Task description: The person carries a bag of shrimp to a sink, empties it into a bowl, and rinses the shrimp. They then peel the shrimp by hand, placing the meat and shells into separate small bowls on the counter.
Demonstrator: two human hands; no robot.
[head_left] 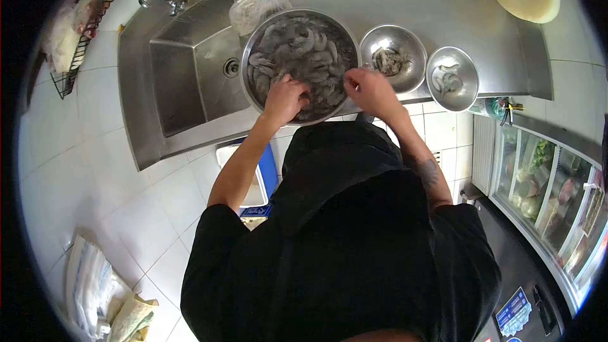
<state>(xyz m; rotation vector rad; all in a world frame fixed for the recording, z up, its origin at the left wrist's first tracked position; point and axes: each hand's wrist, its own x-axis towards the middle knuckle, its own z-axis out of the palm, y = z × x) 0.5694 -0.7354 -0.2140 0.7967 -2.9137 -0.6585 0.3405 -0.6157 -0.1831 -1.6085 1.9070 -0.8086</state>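
Round steel bowl (253, 44), glistening grey shrimp (304, 44)

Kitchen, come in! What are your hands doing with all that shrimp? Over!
Left hand and right hand both down in the big bowl, on the shrimp. Grip unclear. Two small bowls beside it. Nothing blocking.

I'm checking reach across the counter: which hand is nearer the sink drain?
Left. The left hand is in the big shrimp bowl, on its drain side; the right hand is at the bowl's far edge.
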